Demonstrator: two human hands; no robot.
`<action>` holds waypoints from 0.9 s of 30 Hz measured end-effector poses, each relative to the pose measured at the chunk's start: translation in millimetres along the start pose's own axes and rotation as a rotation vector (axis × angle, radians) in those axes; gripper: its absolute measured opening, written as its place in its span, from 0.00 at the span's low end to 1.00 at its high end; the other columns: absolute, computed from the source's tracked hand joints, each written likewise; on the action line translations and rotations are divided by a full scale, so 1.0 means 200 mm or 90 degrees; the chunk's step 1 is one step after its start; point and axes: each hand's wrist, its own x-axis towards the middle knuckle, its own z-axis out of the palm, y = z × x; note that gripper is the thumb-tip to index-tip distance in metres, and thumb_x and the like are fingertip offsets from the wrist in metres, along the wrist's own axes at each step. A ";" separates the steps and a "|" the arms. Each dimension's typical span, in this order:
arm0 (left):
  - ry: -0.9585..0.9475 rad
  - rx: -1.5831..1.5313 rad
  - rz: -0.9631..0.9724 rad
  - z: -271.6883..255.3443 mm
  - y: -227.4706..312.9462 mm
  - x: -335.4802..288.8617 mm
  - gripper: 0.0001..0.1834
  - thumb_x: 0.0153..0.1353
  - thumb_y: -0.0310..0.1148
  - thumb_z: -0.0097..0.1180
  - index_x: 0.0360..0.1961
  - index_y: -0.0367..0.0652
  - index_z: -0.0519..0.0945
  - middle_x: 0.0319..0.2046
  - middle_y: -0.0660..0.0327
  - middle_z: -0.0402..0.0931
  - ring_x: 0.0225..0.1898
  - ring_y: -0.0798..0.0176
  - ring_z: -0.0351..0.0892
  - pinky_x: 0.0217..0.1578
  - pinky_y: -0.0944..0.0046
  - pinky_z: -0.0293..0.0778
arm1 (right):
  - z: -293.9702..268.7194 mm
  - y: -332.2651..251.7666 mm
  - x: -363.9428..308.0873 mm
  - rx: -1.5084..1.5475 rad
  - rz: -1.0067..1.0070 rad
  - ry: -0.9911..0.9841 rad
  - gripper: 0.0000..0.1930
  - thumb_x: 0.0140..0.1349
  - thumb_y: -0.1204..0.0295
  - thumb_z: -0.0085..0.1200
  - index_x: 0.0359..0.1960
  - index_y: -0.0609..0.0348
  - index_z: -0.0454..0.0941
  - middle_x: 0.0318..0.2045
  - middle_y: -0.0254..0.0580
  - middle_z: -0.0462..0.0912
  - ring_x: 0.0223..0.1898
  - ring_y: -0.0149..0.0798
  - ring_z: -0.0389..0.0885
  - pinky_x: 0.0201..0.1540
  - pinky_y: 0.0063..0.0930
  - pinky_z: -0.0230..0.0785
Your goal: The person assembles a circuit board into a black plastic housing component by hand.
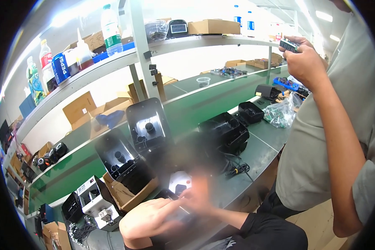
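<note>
Dark panel seemingly touches left hand and right hand.

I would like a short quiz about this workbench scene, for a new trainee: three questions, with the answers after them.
1. True or false: the camera wearer's left hand and right hand are far apart.
2. What do the co-worker's hands hold? A: a bottle; B: a small digit display; C: a cable.
3. Fill the gap: in the picture, the clear plastic bag lies to the ____ of the nearest open black box.

Key: 1. False, they are close together. 2. B. 3. Right.
</note>
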 end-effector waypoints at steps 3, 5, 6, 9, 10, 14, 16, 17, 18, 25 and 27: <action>0.002 -0.004 0.013 0.01 -0.01 0.00 0.26 0.52 0.39 0.58 0.50 0.36 0.70 0.35 0.51 0.76 0.37 0.49 0.76 0.38 0.59 0.73 | 0.00 0.00 0.00 0.003 0.019 -0.008 0.07 0.59 0.74 0.52 0.37 0.62 0.74 0.32 0.33 0.77 0.34 0.24 0.74 0.37 0.18 0.67; -0.002 -0.004 0.011 0.00 0.00 0.01 0.26 0.52 0.39 0.58 0.50 0.36 0.70 0.35 0.51 0.76 0.37 0.49 0.76 0.38 0.59 0.73 | 0.00 0.03 0.00 0.010 0.007 -0.005 0.07 0.59 0.74 0.52 0.37 0.62 0.74 0.32 0.33 0.77 0.34 0.24 0.74 0.37 0.18 0.67; -0.002 -0.004 0.012 0.00 0.00 0.01 0.26 0.52 0.39 0.58 0.50 0.36 0.70 0.35 0.51 0.76 0.37 0.49 0.76 0.38 0.59 0.73 | 0.00 0.03 0.00 0.009 0.007 -0.005 0.07 0.59 0.74 0.52 0.37 0.62 0.74 0.32 0.33 0.77 0.34 0.24 0.74 0.37 0.18 0.67; 0.005 -0.005 0.012 0.00 0.00 0.01 0.26 0.52 0.38 0.58 0.50 0.36 0.70 0.36 0.50 0.76 0.38 0.49 0.76 0.38 0.59 0.73 | 0.00 0.02 0.00 0.019 -0.004 0.007 0.07 0.59 0.73 0.52 0.37 0.63 0.74 0.31 0.34 0.77 0.34 0.24 0.75 0.38 0.18 0.67; 0.005 -0.007 0.011 0.00 0.01 0.01 0.26 0.52 0.38 0.58 0.50 0.36 0.70 0.36 0.50 0.76 0.38 0.49 0.76 0.38 0.59 0.73 | 0.00 0.01 0.00 0.035 0.018 -0.004 0.07 0.59 0.74 0.52 0.36 0.63 0.74 0.31 0.34 0.77 0.34 0.24 0.75 0.37 0.18 0.67; -0.002 -0.001 0.011 0.00 0.01 0.01 0.26 0.52 0.38 0.57 0.50 0.36 0.70 0.36 0.50 0.76 0.38 0.49 0.76 0.39 0.58 0.73 | 0.04 0.12 0.01 0.068 -0.032 -0.018 0.07 0.62 0.71 0.50 0.36 0.60 0.75 0.31 0.35 0.78 0.32 0.25 0.76 0.35 0.20 0.68; -0.012 0.002 0.006 0.00 0.01 0.01 0.26 0.52 0.39 0.57 0.50 0.36 0.70 0.36 0.50 0.76 0.39 0.49 0.76 0.39 0.58 0.73 | 0.05 0.15 0.00 0.066 -0.030 -0.018 0.07 0.62 0.70 0.49 0.36 0.60 0.75 0.31 0.35 0.78 0.32 0.25 0.76 0.35 0.20 0.68; -0.023 0.005 0.000 0.00 0.00 0.01 0.26 0.52 0.39 0.57 0.50 0.36 0.70 0.37 0.50 0.76 0.39 0.49 0.76 0.39 0.58 0.73 | 0.05 0.15 0.00 0.066 -0.027 -0.019 0.07 0.62 0.70 0.49 0.37 0.61 0.75 0.31 0.35 0.78 0.32 0.25 0.76 0.35 0.20 0.68; -0.023 0.005 0.000 0.00 0.00 0.01 0.26 0.52 0.39 0.57 0.50 0.36 0.70 0.37 0.50 0.76 0.39 0.49 0.76 0.39 0.58 0.73 | 0.06 0.15 0.00 0.066 -0.024 -0.019 0.07 0.62 0.70 0.49 0.37 0.61 0.75 0.31 0.35 0.78 0.32 0.25 0.76 0.35 0.19 0.68; -0.007 0.006 0.015 0.00 0.00 0.01 0.26 0.52 0.38 0.57 0.50 0.36 0.69 0.36 0.52 0.76 0.39 0.49 0.75 0.39 0.58 0.73 | 0.06 0.11 -0.02 0.062 -0.001 -0.020 0.09 0.63 0.70 0.48 0.39 0.62 0.74 0.32 0.35 0.78 0.32 0.25 0.76 0.36 0.19 0.68; -0.007 0.006 0.013 0.00 0.00 0.02 0.26 0.52 0.38 0.57 0.50 0.36 0.69 0.36 0.52 0.76 0.39 0.49 0.76 0.39 0.58 0.73 | 0.05 0.10 -0.02 0.061 0.006 -0.020 0.09 0.63 0.70 0.48 0.40 0.62 0.74 0.32 0.35 0.78 0.32 0.25 0.76 0.36 0.19 0.68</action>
